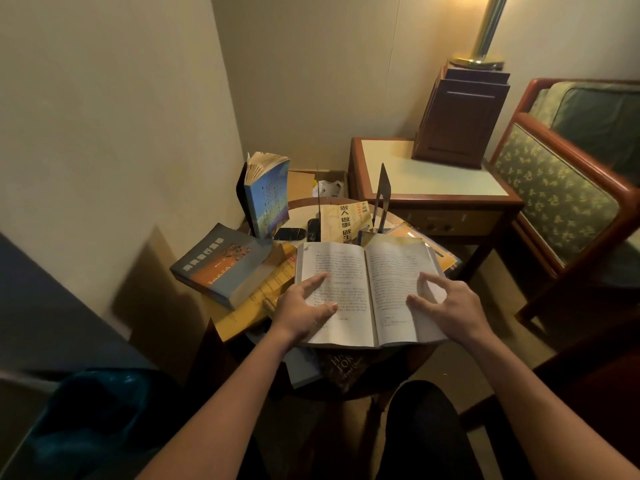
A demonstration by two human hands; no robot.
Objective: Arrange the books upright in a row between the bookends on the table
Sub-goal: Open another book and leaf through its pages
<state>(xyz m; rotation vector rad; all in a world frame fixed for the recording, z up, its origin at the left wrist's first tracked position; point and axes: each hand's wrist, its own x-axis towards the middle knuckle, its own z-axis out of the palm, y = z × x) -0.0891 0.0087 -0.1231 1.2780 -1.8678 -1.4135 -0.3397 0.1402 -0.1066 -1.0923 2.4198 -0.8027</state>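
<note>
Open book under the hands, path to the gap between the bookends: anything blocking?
Yes. A yellow book sits in the gap between the left bookend and right bookend, just behind the open book. A small black object also sits at the left bookend's base.

Head view — looks forward, down, close over table [304,204].
</note>
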